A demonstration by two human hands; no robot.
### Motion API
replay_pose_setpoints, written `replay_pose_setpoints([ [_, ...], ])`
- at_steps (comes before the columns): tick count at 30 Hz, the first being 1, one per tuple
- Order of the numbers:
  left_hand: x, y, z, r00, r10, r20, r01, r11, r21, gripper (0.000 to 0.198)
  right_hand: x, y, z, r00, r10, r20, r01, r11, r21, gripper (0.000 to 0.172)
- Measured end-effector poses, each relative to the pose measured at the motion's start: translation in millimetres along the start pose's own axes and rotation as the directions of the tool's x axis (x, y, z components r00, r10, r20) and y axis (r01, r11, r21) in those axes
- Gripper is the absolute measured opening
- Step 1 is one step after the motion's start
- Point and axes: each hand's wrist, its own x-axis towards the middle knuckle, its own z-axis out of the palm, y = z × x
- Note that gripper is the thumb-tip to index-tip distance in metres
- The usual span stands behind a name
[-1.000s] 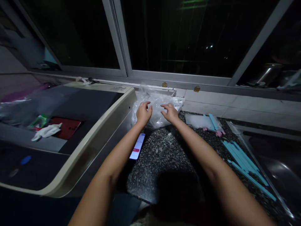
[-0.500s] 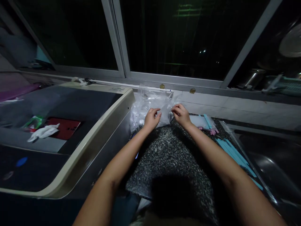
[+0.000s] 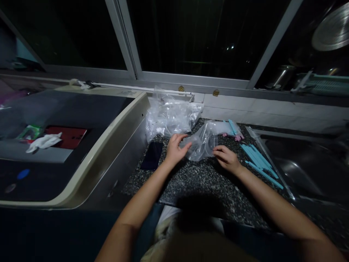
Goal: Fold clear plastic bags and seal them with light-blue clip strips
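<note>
In the head view, the person's left hand (image 3: 176, 150) is at the left edge of a clear plastic bag (image 3: 202, 143), its thumb and fingers curved with a small gap between them; whether they grip the film cannot be told. The right hand (image 3: 225, 157) has its fingertips drawn together on the bag's right edge, pinching it. The bag is between the two hands, crumpled and partly spread, over the speckled dark countertop (image 3: 196, 187). Behind it and to the left, a heap of clear plastic (image 3: 171, 118) sits against the low tiled wall (image 3: 231, 105) beneath the window. A phone (image 3: 152, 156) with a dark screen lies on the counter to the left of the left hand, near the side of a large beige-rimmed appliance (image 3: 120, 125). On that appliance's top are a red flat object (image 3: 72, 138) and a crumpled white cloth (image 3: 45, 142). Just beyond the bag, to the right, lies a flat clear packet (image 3: 222, 127) with blue and pink pieces at its right end. Several light-blue strips (image 3: 257, 158) lie to the right of the right hand, beside the metal sink (image 3: 308, 156).
</note>
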Motion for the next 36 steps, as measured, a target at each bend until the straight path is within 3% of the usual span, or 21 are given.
replay_pose_setpoints([
  [5, -21, 4, 17.2, 0.993, -0.024, 0.119, 0.023, 1.000, 0.010, 0.019, -25, 0, 9, 0.997, 0.025, 0.073, -0.026, 1.000, 0.014, 0.022],
  [9, -27, -1, 9.9, 0.981, -0.054, 0.184, 0.015, 0.978, 0.206, 0.021, -30, -1, 15, 0.998, 0.043, 0.048, -0.043, 0.999, -0.016, 0.020],
  [11, -28, -11, -1.2, 0.974, -0.135, 0.183, 0.060, 0.929, 0.365, 0.028, -29, -2, 19, 0.998, 0.032, 0.048, -0.031, 0.999, -0.016, 0.020],
  [13, -29, -25, -11.8, 0.947, -0.293, 0.135, 0.187, 0.840, 0.509, 0.035, -27, -3, 24, 0.998, 0.026, 0.060, -0.025, 1.000, -0.005, 0.019],
  [15, -31, -39, -18.0, 0.889, -0.442, 0.119, 0.297, 0.755, 0.585, 0.039, -25, -4, 28, 0.997, 0.037, 0.065, -0.037, 0.999, 0.003, 0.019],
  [17, -33, -49, -19.1, 0.865, -0.483, 0.136, 0.316, 0.734, 0.602, 0.041, -23, -5, 31, 0.997, 0.044, 0.064, -0.045, 0.999, 0.011, 0.020],
  [20, -34, -52, -15.3, 0.916, -0.381, 0.123, 0.270, 0.814, 0.515, 0.036, -21, -5, 34, 0.997, 0.048, 0.064, -0.050, 0.998, 0.028, 0.020],
  [23, -34, -41, -10.9, 0.980, -0.157, 0.120, 0.118, 0.952, 0.281, 0.031, -22, -6, 35, 0.996, 0.053, 0.068, -0.056, 0.997, 0.048, 0.020],
  [27, -36, -23, -3.2, 0.986, 0.073, 0.153, -0.074, 0.997, -0.002, 0.027, -24, -9, 37, 0.997, 0.036, 0.068, -0.040, 0.998, 0.058, 0.020],
  [36, -47, -20, 10.2, 0.989, 0.064, 0.135, -0.063, 0.998, -0.013, 0.018, -25, -11, 37, 0.992, 0.043, 0.120, -0.052, 0.996, 0.076, 0.028],
])
